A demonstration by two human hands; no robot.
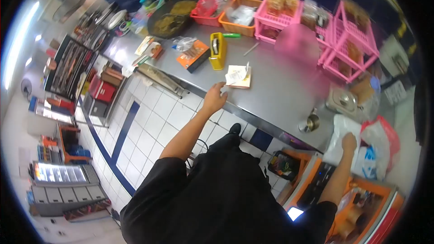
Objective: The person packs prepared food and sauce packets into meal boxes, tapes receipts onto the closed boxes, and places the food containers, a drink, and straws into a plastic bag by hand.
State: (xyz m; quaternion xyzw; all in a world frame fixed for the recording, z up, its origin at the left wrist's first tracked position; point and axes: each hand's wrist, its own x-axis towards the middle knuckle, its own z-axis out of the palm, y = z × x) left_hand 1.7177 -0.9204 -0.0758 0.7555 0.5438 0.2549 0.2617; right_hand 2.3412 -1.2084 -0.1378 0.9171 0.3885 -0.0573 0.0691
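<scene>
My left hand [215,96] is at the table's front edge, its fingers apart and nothing seen in them. Just beyond its fingertips lies a small pad of paper [244,82] with a printed slip [234,77] on top. Over on the right, my right hand [349,142] is closed on a white plastic bag [337,135]; the fingertips are hidden. A yellow tape dispenser [217,54] stands behind the pad, next to an orange and black box [193,57].
Pink baskets [348,58] with packed food line the back right of the steel table [275,90]. Red [211,20] and orange [242,27] baskets and a large dark pan [158,26] stand further left. Metal cups [309,123] and a lidded steel container [342,100] sit near the right hand.
</scene>
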